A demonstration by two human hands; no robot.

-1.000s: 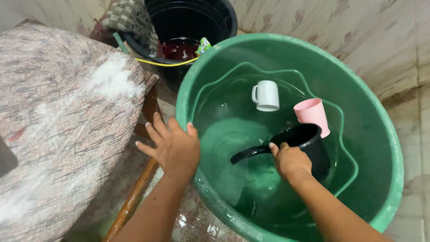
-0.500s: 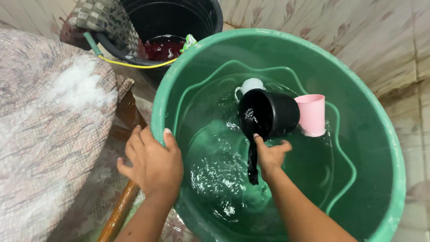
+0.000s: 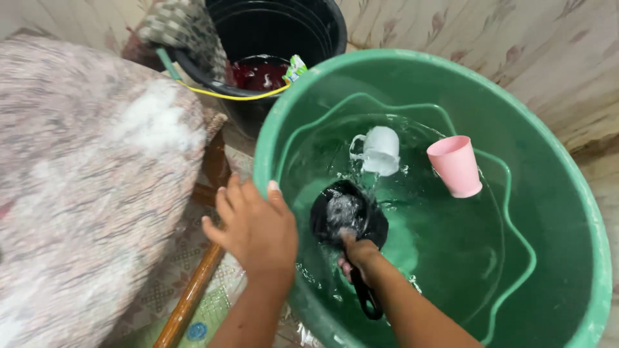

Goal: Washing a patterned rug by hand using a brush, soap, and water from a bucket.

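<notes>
Two hands: both are working at one green tub, the left on its rim, the right inside it.
Cloth bundle (image 3: 84,193): a big patterned mass is filling the left side of the view, with white suds sitting on its upper part.
Green tub (image 3: 554,174): it is holding water that is rippling and splashing near the middle.
Black bucket (image 3: 322,26): it is standing behind the tub, just beside its rim, and is holding dark red liquid; a checked cloth (image 3: 184,29) is hanging over its left edge.
Wooden bar (image 3: 190,296): it is running diagonally below the bundle, near the left wrist.
Left hand (image 3: 255,225): it is gripping the near-left rim of the tub, fingers spread outside, thumb hooked over the edge.
Right hand (image 3: 354,258): it is clenching the handle of the black dipper, reaching in from the near side.
Black dipper (image 3: 348,216): it is sitting low in the water in the near-left part of the tub, mouth up, water churning inside.
Pink cup (image 3: 454,165): it is floating tilted toward the far right, well apart from the dipper.
White mug (image 3: 380,149): it is floating just beyond the dipper, handle to the left.
</notes>
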